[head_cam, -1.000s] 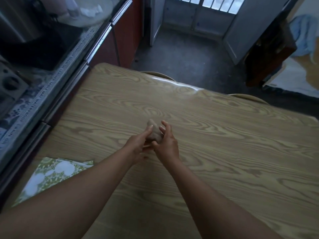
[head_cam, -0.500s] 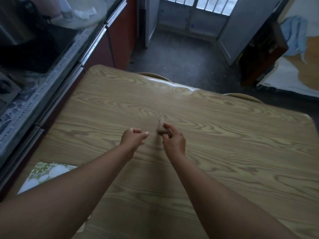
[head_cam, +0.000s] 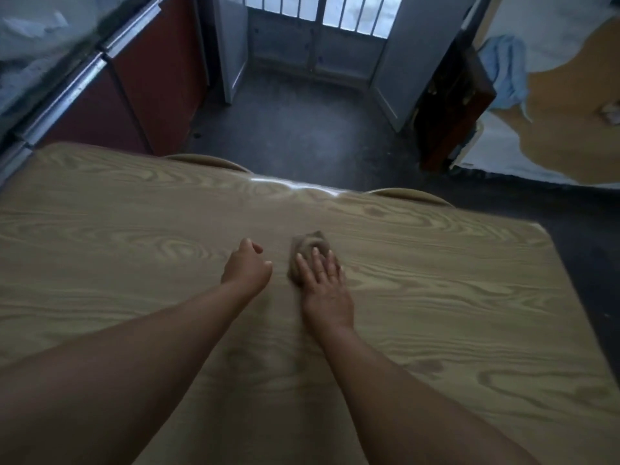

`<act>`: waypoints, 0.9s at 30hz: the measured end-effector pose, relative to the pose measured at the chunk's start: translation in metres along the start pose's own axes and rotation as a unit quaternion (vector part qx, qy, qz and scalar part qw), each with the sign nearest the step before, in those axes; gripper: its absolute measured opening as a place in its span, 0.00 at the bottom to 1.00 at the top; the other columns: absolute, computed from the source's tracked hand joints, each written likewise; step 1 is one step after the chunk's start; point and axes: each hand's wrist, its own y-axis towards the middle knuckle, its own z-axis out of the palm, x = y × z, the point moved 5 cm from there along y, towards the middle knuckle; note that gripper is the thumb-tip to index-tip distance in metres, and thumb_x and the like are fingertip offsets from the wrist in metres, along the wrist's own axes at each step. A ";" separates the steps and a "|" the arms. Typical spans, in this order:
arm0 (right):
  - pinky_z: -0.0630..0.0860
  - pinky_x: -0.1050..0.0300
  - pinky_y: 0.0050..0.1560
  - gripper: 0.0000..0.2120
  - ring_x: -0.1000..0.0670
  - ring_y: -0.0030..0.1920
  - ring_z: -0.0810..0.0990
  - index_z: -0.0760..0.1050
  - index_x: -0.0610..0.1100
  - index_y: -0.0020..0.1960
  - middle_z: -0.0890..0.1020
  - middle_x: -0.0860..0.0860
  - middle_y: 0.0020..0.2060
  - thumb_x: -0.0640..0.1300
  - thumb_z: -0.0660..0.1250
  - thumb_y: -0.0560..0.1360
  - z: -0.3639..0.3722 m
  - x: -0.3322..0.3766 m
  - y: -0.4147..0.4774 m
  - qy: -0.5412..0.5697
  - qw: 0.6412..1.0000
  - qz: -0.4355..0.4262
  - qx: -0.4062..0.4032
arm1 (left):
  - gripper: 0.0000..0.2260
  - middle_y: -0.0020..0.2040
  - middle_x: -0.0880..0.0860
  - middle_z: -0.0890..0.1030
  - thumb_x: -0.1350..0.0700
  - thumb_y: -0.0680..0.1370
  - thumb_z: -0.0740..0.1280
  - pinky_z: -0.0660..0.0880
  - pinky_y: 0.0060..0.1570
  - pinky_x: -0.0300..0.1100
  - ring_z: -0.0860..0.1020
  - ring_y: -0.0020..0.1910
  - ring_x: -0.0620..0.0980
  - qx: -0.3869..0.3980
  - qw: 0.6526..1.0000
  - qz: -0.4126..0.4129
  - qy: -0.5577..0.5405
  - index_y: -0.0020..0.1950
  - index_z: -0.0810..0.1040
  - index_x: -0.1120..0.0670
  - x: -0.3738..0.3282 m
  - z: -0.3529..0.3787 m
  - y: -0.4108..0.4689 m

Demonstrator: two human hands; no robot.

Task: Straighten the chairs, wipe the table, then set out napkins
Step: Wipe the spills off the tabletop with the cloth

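Note:
A small brown cloth [head_cam: 307, 245] lies on the wood-grain table [head_cam: 436, 297] near its middle. My right hand [head_cam: 323, 283] is pressed flat on the cloth, fingers spread over its near part. Just to the left, my left hand [head_cam: 246, 266] hovers with loosely curled fingers and holds nothing. Two rounded chair backs [head_cam: 208, 160] [head_cam: 411, 195] peek over the table's far edge. No napkins show in this view.
A red cabinet [head_cam: 141, 82] with a metal-edged counter runs along the left of the table. Beyond the far edge is dark floor [head_cam: 302, 129] leading to a barred door [head_cam: 322, 28]. A dark wooden piece [head_cam: 453, 105] stands at the right.
Both hands held the cloth together; the left let go and the right laid it flat on the table. The view tilted up, and the green patterned napkins at lower left left the frame.

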 end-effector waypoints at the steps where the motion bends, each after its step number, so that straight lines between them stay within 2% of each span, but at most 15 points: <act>1: 0.40 0.49 0.76 0.27 0.44 0.78 0.40 0.46 0.56 0.78 0.46 0.50 0.79 0.44 0.48 0.82 -0.005 -0.020 0.013 0.000 0.999 0.044 -0.005 | 0.15 0.59 0.59 0.78 0.55 0.75 0.69 0.74 0.59 0.49 0.77 0.58 0.59 -0.002 1.000 -0.003 0.008 0.60 0.72 0.56 -0.007 0.007 0.006; 6: 0.44 0.45 0.75 0.27 0.40 0.78 0.42 0.43 0.52 0.79 0.44 0.45 0.79 0.41 0.45 0.82 -0.024 -0.091 0.057 -0.009 0.979 0.201 -0.013 | 0.15 0.62 0.57 0.76 0.56 0.75 0.68 0.71 0.63 0.51 0.74 0.62 0.59 -0.009 0.999 0.005 0.032 0.60 0.72 0.54 -0.038 0.034 0.030; 11: 0.42 0.43 0.76 0.27 0.37 0.77 0.40 0.44 0.48 0.79 0.44 0.42 0.78 0.42 0.47 0.82 -0.040 -0.109 0.095 0.015 0.958 0.286 -0.019 | 0.13 0.64 0.55 0.74 0.57 0.75 0.66 0.68 0.66 0.54 0.72 0.65 0.59 -0.024 0.999 0.000 0.046 0.59 0.73 0.52 -0.056 0.043 0.052; 14: 0.41 0.42 0.76 0.31 0.37 0.77 0.39 0.43 0.48 0.79 0.42 0.44 0.78 0.42 0.52 0.80 -0.045 -0.093 0.115 0.016 0.969 0.245 -0.010 | 0.13 0.62 0.56 0.75 0.60 0.74 0.64 0.71 0.63 0.51 0.74 0.62 0.58 -0.019 1.000 0.005 0.008 0.58 0.73 0.53 -0.056 0.042 0.064; 17: 0.41 0.43 0.76 0.34 0.38 0.77 0.38 0.43 0.49 0.79 0.41 0.46 0.78 0.41 0.55 0.78 -0.043 -0.059 0.137 0.027 0.983 0.181 -0.007 | 0.13 0.59 0.58 0.77 0.62 0.74 0.63 0.72 0.56 0.45 0.76 0.57 0.57 -0.037 0.998 0.009 -0.048 0.58 0.72 0.56 -0.047 0.026 0.072; 24: 0.35 0.45 0.75 0.37 0.43 0.77 0.36 0.48 0.53 0.79 0.43 0.50 0.79 0.37 0.58 0.74 -0.022 0.068 0.178 0.112 0.993 0.033 0.033 | 0.12 0.57 0.59 0.78 0.60 0.75 0.63 0.71 0.53 0.45 0.77 0.56 0.58 -0.104 0.991 -0.004 -0.083 0.58 0.72 0.57 0.008 -0.043 0.084; 27: 0.35 0.46 0.74 0.34 0.45 0.77 0.36 0.50 0.53 0.79 0.45 0.51 0.79 0.38 0.56 0.76 -0.010 0.115 0.174 0.115 0.993 -0.015 0.027 | 0.12 0.57 0.59 0.78 0.61 0.75 0.63 0.71 0.53 0.45 0.76 0.56 0.59 -0.126 0.988 -0.022 -0.091 0.58 0.72 0.57 0.038 -0.075 0.085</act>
